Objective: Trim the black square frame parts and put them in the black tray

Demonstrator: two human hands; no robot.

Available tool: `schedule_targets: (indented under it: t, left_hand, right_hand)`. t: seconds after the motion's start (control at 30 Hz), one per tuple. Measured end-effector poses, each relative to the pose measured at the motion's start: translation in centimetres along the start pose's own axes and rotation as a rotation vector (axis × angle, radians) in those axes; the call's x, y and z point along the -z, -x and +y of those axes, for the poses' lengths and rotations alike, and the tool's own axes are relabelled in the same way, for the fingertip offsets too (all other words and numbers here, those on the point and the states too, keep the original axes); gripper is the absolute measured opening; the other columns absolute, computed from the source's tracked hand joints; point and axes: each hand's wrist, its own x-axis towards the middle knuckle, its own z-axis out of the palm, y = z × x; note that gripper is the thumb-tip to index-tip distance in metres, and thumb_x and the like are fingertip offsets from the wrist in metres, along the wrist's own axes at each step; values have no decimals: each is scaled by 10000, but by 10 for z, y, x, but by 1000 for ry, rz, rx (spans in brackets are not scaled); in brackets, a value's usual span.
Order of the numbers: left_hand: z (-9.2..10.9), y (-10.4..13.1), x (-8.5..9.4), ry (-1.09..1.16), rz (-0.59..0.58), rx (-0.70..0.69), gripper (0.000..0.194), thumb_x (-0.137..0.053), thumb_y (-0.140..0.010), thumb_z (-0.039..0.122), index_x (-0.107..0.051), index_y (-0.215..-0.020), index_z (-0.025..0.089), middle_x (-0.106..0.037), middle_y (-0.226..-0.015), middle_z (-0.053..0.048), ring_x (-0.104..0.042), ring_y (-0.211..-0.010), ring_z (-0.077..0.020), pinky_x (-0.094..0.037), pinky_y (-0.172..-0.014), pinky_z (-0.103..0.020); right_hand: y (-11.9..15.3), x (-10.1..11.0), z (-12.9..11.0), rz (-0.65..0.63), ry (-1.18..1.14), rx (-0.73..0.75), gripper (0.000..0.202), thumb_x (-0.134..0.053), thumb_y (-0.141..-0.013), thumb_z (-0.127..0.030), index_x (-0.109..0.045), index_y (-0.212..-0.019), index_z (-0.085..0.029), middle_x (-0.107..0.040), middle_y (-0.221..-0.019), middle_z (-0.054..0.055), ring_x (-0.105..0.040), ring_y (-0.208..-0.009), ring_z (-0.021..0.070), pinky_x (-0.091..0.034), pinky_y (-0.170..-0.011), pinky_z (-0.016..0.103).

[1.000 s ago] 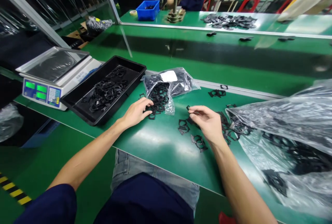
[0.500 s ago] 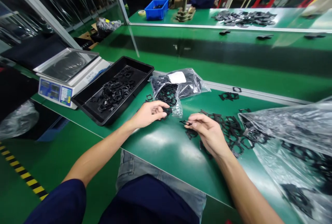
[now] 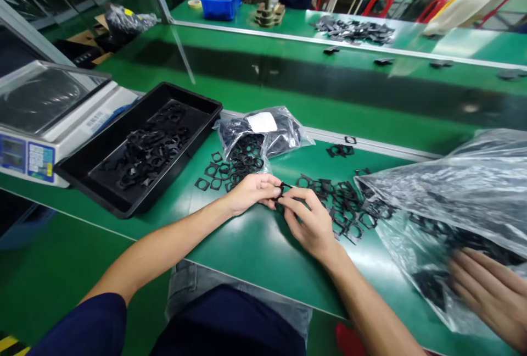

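Observation:
Over the green table, my left hand [image 3: 254, 192] pinches a small black plastic part [image 3: 284, 187] between thumb and fingers. My right hand [image 3: 308, 220] meets it there, its fingertips closed on the same part. Fingers cover much of the part, so its outline is partly hidden. Loose black ring-shaped pieces [image 3: 212, 170] lie behind my left hand, spilling from a clear plastic bag [image 3: 284, 125] with a white label. Another heap of black frame-like pieces [image 3: 343, 199] lies right beside my right hand.
A black tray [image 3: 197, 150] of black parts stands at left beside a weighing scale [image 3: 57, 147]. At right, another person's hand [image 3: 489, 295] reaches to a large clear bag [image 3: 465, 180]. A metal rail runs behind; across it are a blue bin [image 3: 221, 9] and a co-worker.
My hands have come together, with the left now gripping a black part along with the right. Another person's hand has appeared at the right bag. The view has shifted.

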Motion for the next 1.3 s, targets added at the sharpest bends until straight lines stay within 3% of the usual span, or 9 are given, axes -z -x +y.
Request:
schedule_targets:
  t: [0.1, 0.2, 0.3, 0.4, 0.6, 0.73, 0.83, 1.03, 1.3]
  left_hand:
    - [1, 5, -1, 48, -7, 10, 502, -905, -652, 443, -655, -931, 108, -674, -706, -8, -629, -541, -87, -558, -592, -234]
    - [6, 9, -5, 128, -6, -12, 482, -900, -666, 435, -634, -920, 123, -657, -701, 8, -619, -555, -77, -561, -606, -228]
    - [8, 12, -8, 160, -9, -30, 464, -890, -683, 433, -629, -920, 131, -651, -698, 10, -617, -574, -78, -568, -626, -234]
    - [4, 13, -11, 112, -3, -42, 480, -892, -672, 446, -625, -915, 130, -657, -692, 8, -614, -557, -78, -561, -612, -234]
    - [-1, 11, -11, -77, 158, -210, 437, -856, -704, 462, -615, -876, 141, -673, -681, 5, -604, -514, -81, -502, -550, -211]
    - [2, 13, -10, -241, 282, -395, 369, -846, -713, 450, -666, -802, 139, -620, -657, 22, -551, -542, -64, -443, -533, -196]
    - [3, 15, -11, -286, 323, -445, 335, -821, -745, 447, -694, -830, 149, -534, -552, 60, -483, -478, -53, -388, -483, -195]
    - [2, 17, -15, -216, 315, -452, 385, -784, -776, 502, -654, -879, 155, -706, -705, -12, -674, -589, -115, -545, -613, -239]
    - [4, 16, -13, -125, 269, -396, 273, -726, -815, 400, -680, -918, 151, -744, -781, -50, -721, -660, -160, -585, -668, -284]
  right_hand:
    - [0, 1, -6, 78, 18, 8, 352, -578, -900, -63, -686, -1140, -298, -679, -1148, 88, -674, -1089, 242, -599, -886, 412]
    - [-4, 3, -10, 193, 20, -128, 328, -689, -869, -154, -681, -1169, -286, -676, -1149, 114, -667, -1080, 286, -587, -913, 485]
    - [-8, 3, -7, 132, -181, -345, 263, -709, -885, -293, -683, -1143, -252, -696, -1060, 113, -685, -970, 271, -612, -838, 455]
    - [-10, -2, -2, 73, -465, -490, 153, -676, -915, -392, -696, -930, -241, -706, -941, 76, -697, -852, 225, -625, -732, 373]
    - [-11, -6, 3, 131, -692, -796, 350, -703, -864, -564, -616, -861, -225, -712, -725, 29, -703, -607, 184, -641, -679, 358]
    - [-12, -4, 2, 65, -665, -802, 369, -719, -843, -570, -641, -863, -209, -667, -622, -1, -663, -525, 169, -603, -569, 306]
    - [-11, -3, 3, 12, -600, -759, 325, -678, -890, -516, -685, -954, -198, -621, -604, -20, -613, -478, 145, -544, -507, 273]
    - [-8, -1, 5, -45, -489, -656, 330, -531, -985, -400, -663, -1228, -219, -648, -750, 11, -627, -585, 154, -564, -595, 297]
    - [-5, -4, 6, 120, -522, -682, 307, -630, -934, -403, -568, -1181, -232, -600, -718, -21, -629, -603, 156, -550, -592, 287]
